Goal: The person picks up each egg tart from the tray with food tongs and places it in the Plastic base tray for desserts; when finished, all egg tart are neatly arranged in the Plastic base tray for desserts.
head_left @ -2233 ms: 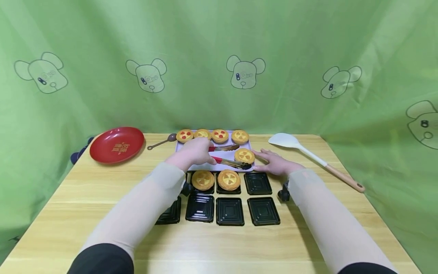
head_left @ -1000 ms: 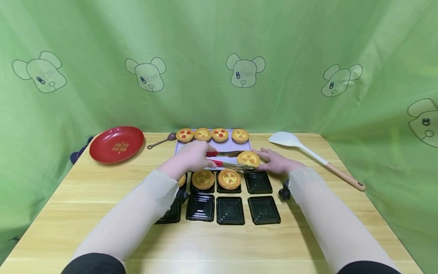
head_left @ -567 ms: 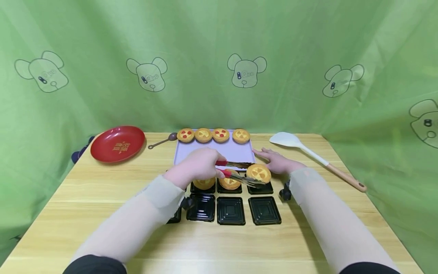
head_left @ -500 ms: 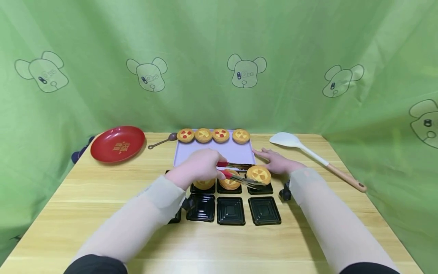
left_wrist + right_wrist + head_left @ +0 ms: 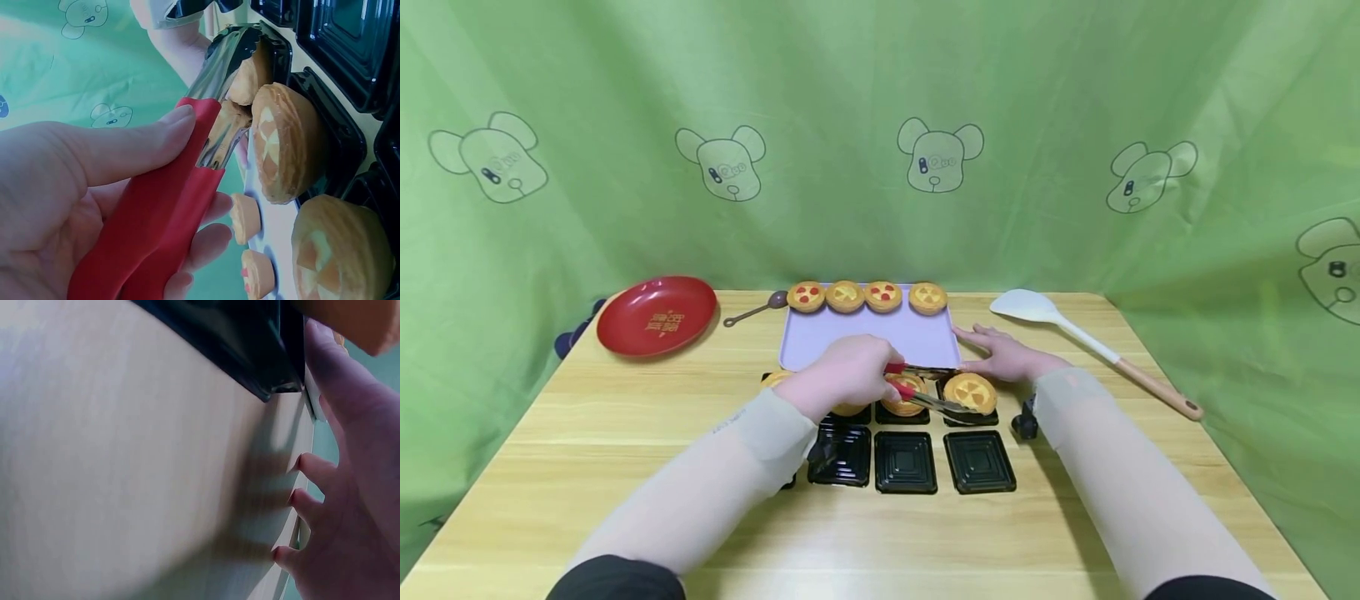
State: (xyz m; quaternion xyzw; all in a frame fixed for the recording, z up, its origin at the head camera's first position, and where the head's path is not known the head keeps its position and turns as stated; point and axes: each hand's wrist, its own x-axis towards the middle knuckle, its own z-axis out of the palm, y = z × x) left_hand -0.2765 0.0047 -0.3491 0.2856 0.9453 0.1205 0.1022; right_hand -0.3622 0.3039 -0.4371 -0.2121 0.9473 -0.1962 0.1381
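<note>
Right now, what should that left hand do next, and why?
Probably have the left hand gently loosen the tongs to release the tart: the tart is between the tongs' ends and appears low enough to rest in the rightmost black container of the far row.

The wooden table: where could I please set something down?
Bare tabletop lies between the red plate and the left sleeve, and on the near side of the black trays. The middle is crowded: left hand, tongs, tarts.
</note>
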